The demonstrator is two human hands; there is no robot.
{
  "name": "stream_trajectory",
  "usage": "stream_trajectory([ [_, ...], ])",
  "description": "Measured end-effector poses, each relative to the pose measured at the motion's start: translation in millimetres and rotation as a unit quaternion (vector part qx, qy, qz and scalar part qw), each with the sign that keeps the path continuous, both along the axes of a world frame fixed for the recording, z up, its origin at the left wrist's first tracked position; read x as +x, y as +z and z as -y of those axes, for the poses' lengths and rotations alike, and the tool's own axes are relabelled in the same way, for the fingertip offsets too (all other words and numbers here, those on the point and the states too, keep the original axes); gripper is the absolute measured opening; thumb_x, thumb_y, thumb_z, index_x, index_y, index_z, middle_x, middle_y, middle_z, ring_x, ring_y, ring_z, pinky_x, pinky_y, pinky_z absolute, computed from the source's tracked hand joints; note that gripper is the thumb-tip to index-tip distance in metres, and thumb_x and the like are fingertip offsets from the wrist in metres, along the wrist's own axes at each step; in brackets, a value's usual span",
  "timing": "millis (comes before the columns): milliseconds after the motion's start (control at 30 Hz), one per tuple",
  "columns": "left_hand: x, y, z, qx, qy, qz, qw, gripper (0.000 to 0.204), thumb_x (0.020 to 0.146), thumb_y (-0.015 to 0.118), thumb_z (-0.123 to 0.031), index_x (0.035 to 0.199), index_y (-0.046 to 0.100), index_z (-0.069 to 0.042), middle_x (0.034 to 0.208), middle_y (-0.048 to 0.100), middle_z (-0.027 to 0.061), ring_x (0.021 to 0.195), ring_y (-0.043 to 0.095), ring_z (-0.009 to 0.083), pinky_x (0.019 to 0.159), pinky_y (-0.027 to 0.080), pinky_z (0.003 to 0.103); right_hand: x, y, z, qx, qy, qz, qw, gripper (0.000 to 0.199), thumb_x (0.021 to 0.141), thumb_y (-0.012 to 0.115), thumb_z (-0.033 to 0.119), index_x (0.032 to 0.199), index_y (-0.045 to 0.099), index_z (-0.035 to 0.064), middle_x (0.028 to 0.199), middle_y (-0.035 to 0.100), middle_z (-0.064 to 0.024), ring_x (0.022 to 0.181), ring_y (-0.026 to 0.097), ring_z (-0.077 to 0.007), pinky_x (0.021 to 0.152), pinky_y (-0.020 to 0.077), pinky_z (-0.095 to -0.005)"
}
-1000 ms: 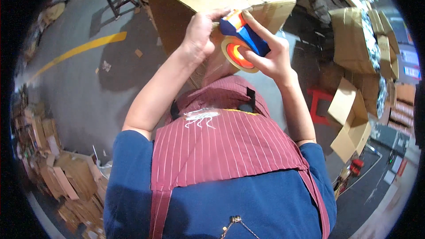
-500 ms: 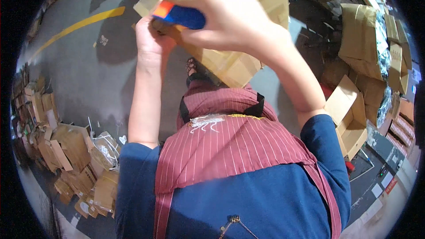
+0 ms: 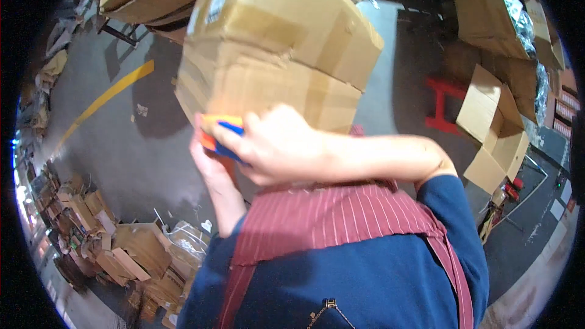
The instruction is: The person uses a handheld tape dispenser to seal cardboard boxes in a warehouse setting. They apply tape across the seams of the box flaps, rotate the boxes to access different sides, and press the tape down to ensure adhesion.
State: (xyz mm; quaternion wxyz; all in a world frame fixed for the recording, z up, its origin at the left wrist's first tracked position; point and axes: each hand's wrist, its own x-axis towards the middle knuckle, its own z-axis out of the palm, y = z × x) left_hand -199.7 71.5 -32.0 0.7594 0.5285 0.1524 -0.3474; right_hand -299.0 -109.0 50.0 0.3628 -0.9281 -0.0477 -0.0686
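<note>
Tape dispenser (image 3: 226,149) clasped in our right hand (image 3: 277,146), we seem mid-taping the carton (image 3: 292,36) just beyond; our left hand's grip (image 3: 208,157) we cannot tell; next calls for steady pressure.

Bright on the carton (image 3: 280,79) at twelve o'clock, shadowed on the floor (image 3: 159,108) toward ten, glaring at the nine-o'clock edge. Motion-blurred around the right hand (image 3: 277,149); bowed and black toward the rim.

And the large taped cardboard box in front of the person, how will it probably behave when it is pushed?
The large taped cardboard box would probably flex under pressure, since its panels look creased. Its flat faces suggest sliding or tipping, not rolling. Its weight is uncertain, because the inside is hidden.
</note>
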Motion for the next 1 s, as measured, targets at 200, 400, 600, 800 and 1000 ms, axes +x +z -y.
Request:
stream_trajectory([
  [200, -55, -31, -20, 0.106, 0.099, -0.054, 0.988, 0.039, 0.103, 0.052, -0.046, 0.132, 0.052, -0.019, 0.126, 0.059, 0.0073, 0.113, 0.060, 0.0225, 0.096, 0.051, 0.040, 4, -34, -23, -0.012, 0.075, -0.090, 0.993, 0.062, 0.074, 0.068, 0.018, 0.128, 0.056, -0.0088, 0.069, 0.068, -0.0168, 0.060, 0.070, -0.0307, 0.051, 0.0535, -0.0425],
  [400, -65, -65, -68, -0.115, 0.060, -0.175, 0.976, 0.049, 0.103, 0.043, -0.055, 0.122, 0.060, -0.013, 0.106, 0.066, 0.0070, 0.097, 0.064, 0.0210, 0.084, 0.052, 0.038, 26, -48, -63, -0.059, 0.190, -0.162, 0.967, 0.058, 0.074, 0.071, 0.022, 0.124, 0.059, -0.0035, 0.078, 0.071, -0.0113, 0.064, 0.071, -0.0261, 0.048, 0.0537, -0.0435],
  [600, -53, -130, -96, -0.015, 0.086, -0.079, 0.993, 0.054, 0.103, 0.041, -0.055, 0.112, 0.065, -0.007, 0.103, 0.069, 0.0079, 0.094, 0.067, 0.0219, 0.084, 0.053, 0.039, 31, -95, -101, -0.145, 0.178, -0.120, 0.966, 0.063, 0.079, 0.066, 0.020, 0.132, 0.052, -0.0094, 0.079, 0.072, -0.0119, 0.066, 0.072, -0.0262, 0.057, 0.0552, -0.0402],
  [800, 73, -220, -125, -0.004, 0.186, 0.013, 0.982, 0.038, 0.097, 0.054, -0.043, 0.111, 0.067, -0.010, 0.110, 0.069, 0.0069, 0.100, 0.068, 0.0238, 0.090, 0.054, 0.041, 145, -167, -101, -0.102, 0.187, -0.106, 0.971, 0.044, 0.077, 0.067, 0.033, 0.115, 0.067, 0.0112, 0.081, 0.072, -0.0141, 0.074, 0.073, -0.0310, 0.065, 0.0575, -0.0463],
  [1000, 172, -218, -112, 0.088, 0.202, -0.072, 0.973, 0.036, 0.105, 0.048, -0.027, 0.127, 0.061, -0.001, 0.121, 0.066, 0.0161, 0.111, 0.065, 0.0295, 0.097, 0.053, 0.045, 168, -171, -57, -0.017, 0.167, -0.047, 0.985, 0.057, 0.074, 0.070, 0.046, 0.129, 0.067, 0.0291, 0.075, 0.071, -0.0151, 0.069, 0.070, -0.0344, 0.063, 0.0563, -0.0486],
])
